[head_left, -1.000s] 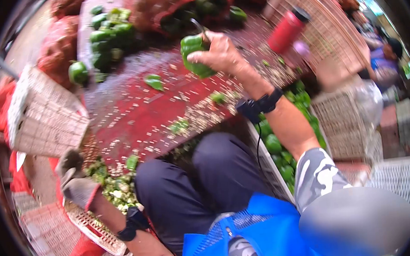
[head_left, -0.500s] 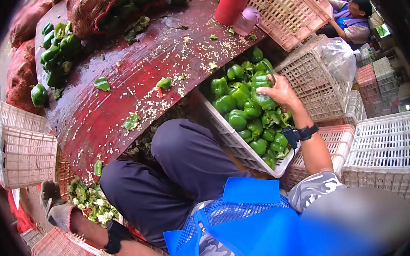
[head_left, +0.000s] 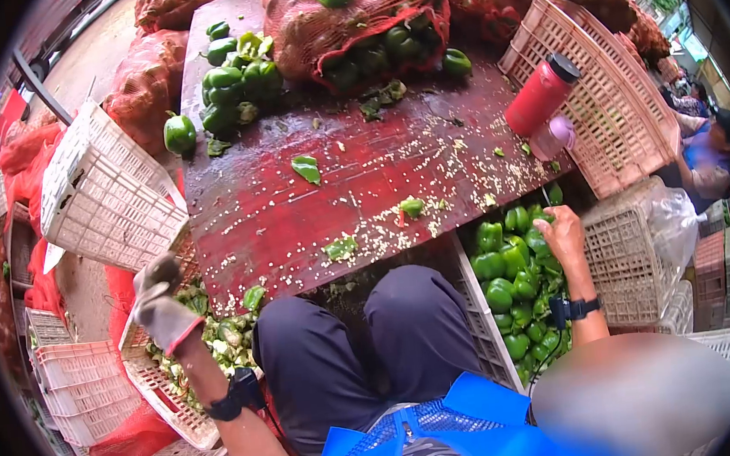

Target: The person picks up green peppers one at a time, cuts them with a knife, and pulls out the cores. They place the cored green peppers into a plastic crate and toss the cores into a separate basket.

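Observation:
My right hand (head_left: 564, 235) is over the far end of a white crate (head_left: 486, 326) full of green bell peppers (head_left: 511, 259). Its fingers are bent, and a thin dark strip shows just above them; I cannot make out what it holds. My left hand (head_left: 164, 305), in a grey glove, is raised beside the table's left edge, above a crate of pepper scraps (head_left: 232, 333). Blur and the glove obscure how its fingers are set. More green peppers (head_left: 238, 84) lie in a pile at the table's far left.
The red table (head_left: 296, 225) carries scattered seeds, pepper pieces, an open mesh sack (head_left: 348, 15), a red bottle (head_left: 543, 94) and a small pink bottle (head_left: 553, 139). A pink crate (head_left: 594, 81) leans at the right; a white crate (head_left: 109, 188) stands left. Another person (head_left: 707, 158) sits far right.
The camera view has swung, so the table appears further right. My left hand has risen from low left toward the table's edge. The pepper in my right hand's fingers no longer shows there.

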`<state>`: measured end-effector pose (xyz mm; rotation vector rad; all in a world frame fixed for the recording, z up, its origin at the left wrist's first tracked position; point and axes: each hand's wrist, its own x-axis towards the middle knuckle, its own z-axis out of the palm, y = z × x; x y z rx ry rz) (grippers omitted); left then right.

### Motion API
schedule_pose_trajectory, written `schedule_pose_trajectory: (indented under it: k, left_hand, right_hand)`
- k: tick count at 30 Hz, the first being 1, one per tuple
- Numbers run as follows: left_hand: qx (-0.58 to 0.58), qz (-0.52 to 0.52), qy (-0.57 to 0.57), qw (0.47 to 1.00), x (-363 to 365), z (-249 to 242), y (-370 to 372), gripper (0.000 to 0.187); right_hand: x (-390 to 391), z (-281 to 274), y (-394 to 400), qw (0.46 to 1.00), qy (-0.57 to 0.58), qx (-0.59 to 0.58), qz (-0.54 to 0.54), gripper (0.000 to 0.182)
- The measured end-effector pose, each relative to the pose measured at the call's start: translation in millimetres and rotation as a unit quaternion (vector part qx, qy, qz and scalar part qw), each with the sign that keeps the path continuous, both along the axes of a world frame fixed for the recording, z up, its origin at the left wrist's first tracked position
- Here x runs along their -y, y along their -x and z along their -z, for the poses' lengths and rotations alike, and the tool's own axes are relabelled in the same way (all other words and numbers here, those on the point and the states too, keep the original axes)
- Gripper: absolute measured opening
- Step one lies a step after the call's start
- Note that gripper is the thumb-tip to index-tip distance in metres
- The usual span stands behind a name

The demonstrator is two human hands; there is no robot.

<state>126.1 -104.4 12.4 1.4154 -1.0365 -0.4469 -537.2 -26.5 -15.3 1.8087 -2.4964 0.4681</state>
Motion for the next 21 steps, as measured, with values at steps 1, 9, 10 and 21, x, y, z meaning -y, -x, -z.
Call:
schedule_pose_trajectory:
  k: [1,9,10,21]
  left_hand:
    - [0.058,0.015,-0.022,0.998,13,-1,10,0.037]
    - [0.499,0.251,0.035,0.829,138,45,121,0.036]
    - [0.451,0.282,-0.033,0.846,146,42,137,0.044]
    - [0.408,0.235,-0.034,0.882,220,52,223,0.056]
  right_hand:
    - [7,-12,-12,0.999,0.033,0.017,-0.008,0.040]
    - [235,-39,-136,0.970,0.052,0.041,-0.232,0.068]
    - [266,-34,-149,0.970,0.034,0.023,-0.239,0.074]
    - [334,4,-186,0.949,-0.037,-0.041,-0.311,0.065]
